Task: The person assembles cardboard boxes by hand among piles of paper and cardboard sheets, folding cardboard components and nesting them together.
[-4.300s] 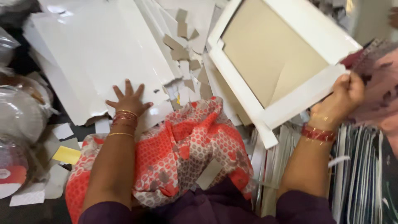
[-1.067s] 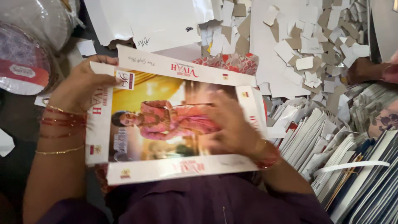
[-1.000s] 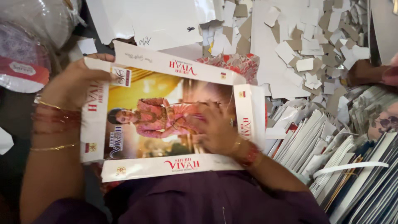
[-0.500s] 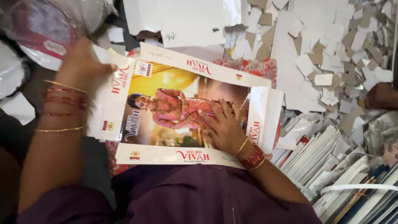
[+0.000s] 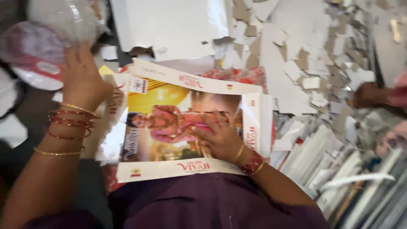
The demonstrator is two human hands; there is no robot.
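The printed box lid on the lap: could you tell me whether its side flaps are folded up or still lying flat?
Lying flat. The lid is spread face up, its flaps level; the right hand presses its middle.

The flat printed cardboard box blank [image 5: 178, 127] has white flaps with red lettering around a yellow-orange panel picturing a figure in pink. Red patterned cloth [image 5: 237, 75] shows beneath it. The scattered card offcuts [image 5: 309, 63] are white and grey-brown; the bangles [image 5: 70, 123] are red and gold.

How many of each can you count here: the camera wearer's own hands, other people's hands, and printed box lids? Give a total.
Wearer's own hands: 2, left hand and right hand
Other people's hands: 1, co-worker's hand
Printed box lid: 1
Total: 4
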